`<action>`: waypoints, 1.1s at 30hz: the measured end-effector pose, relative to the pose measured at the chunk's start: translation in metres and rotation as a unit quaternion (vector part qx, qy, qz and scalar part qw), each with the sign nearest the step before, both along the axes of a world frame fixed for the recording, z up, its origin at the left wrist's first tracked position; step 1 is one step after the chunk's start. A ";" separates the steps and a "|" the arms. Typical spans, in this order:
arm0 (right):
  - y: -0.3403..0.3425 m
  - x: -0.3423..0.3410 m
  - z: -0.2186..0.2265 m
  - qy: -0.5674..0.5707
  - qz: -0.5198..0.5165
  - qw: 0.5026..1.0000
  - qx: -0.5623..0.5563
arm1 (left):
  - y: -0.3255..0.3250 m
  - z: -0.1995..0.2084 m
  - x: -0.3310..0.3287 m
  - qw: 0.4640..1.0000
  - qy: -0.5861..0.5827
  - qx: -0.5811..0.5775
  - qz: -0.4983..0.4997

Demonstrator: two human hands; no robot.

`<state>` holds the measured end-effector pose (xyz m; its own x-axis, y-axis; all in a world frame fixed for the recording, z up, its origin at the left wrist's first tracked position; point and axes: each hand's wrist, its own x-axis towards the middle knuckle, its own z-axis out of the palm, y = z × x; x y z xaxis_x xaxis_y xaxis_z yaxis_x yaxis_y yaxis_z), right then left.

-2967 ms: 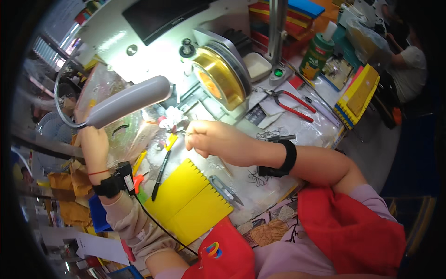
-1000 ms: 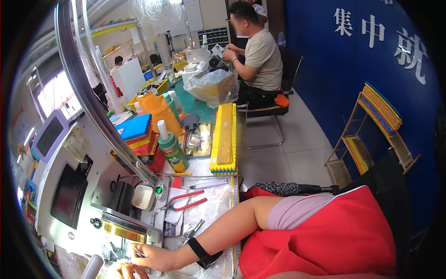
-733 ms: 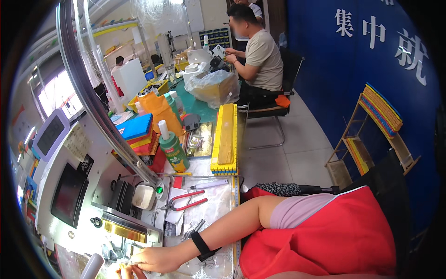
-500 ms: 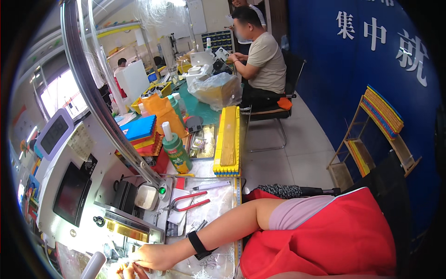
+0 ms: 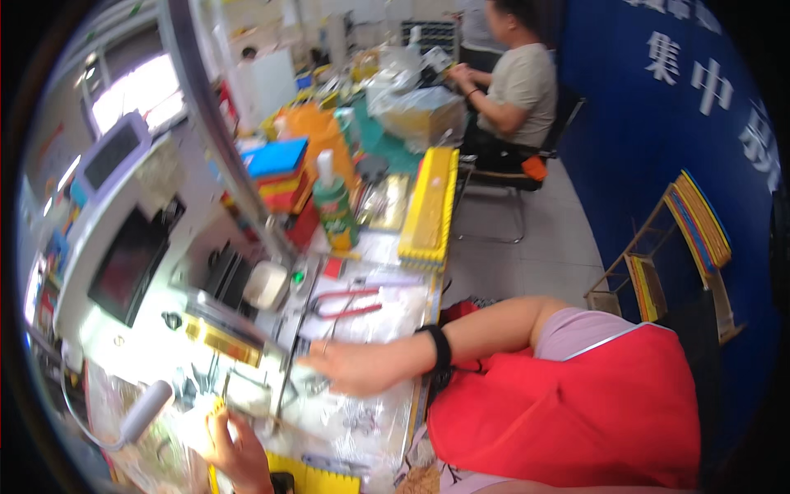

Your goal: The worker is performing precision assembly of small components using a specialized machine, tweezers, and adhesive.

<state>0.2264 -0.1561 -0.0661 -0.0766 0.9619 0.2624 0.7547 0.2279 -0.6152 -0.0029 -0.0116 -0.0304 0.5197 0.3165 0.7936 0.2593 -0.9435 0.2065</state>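
My left hand (image 5: pixel 234 449) is at the lower left, under the bright lamp light, with thumb and fingers closed on a thin yellow tool (image 5: pixel 218 405) whose kind I cannot make out. Above and to its right, my right hand (image 5: pixel 354 366), with a black band at the wrist, hovers over the work surface. Its fingers are smeared by motion, so whether it holds anything does not show. Beyond it lie red-handled pliers (image 5: pixel 350 313). Left of it is a machine front with a gold-coloured bar (image 5: pixel 222 339). Small grey metal pieces (image 5: pixel 197 379) by my left hand are blurred.
A white lamp head (image 5: pixel 146 410) hangs left of my left hand. At the bottom is a yellow tray (image 5: pixel 313 476). Farther off stand a green bottle (image 5: pixel 334 214), a long yellow tray stack (image 5: pixel 429 206) and a blue tray (image 5: pixel 278 158). Another person (image 5: pixel 522 90) sits at the far table.
My hands were close together under the lamp; my right hand has drawn away up and to the right. The view has shifted, showing the yellow tray at the bottom.
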 end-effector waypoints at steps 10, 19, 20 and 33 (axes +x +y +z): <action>0.088 0.175 0.060 0.022 -0.527 0.720 0.452 | -0.022 0.017 0.023 0.990 0.074 0.065 -0.099; 0.058 0.090 0.094 0.233 -0.154 0.784 0.554 | -0.017 0.015 0.022 0.996 0.036 0.072 -0.027; 0.051 0.065 0.100 0.317 -0.022 0.783 0.535 | -0.018 0.012 0.020 0.997 0.040 0.068 -0.020; 0.084 -0.019 0.070 0.232 0.106 0.870 0.421 | -0.016 0.015 0.014 0.982 0.041 0.182 0.012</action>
